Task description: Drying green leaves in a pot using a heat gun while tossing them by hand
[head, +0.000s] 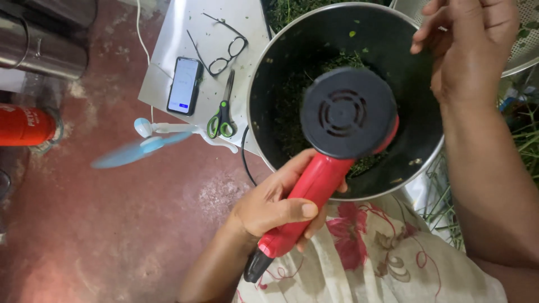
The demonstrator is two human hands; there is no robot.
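Far left on the reddish floor you've got a red cylinder (25,124) lying on its side, with a shiny steel vessel (39,47) above it near the top-left corner. Next over, a little white fan with blue blades (140,147) is on the floor, blades blurred, right off the lower edge of the white sheet (185,22). On that sheet: a dark phone (185,85) with its screen lit near the left edge, a pair of glasses (224,47) just right of it, and green-handled scissors (222,109) by the lower edge, blades pointing up.

Then your left hand (278,205): fingers wrapped tight round the red handle of the heat-gun-looking tool (337,126), thumb pressed along the top. Its round black back end hangs right over the middle of the big dark pot (269,67), so the nozzle side is hidden from you. The pot sits to the right of the sheet, touching your flowered cloth (382,252) at the bottom, with chopped green leaves (289,106) inside.

Your right hand (471,39) is up at the pot's top-right rim, fingers curled loosely together; can't tell if it's pinching anything. Behind it there's a perforated metal tray (525,50) in the top-right corner.
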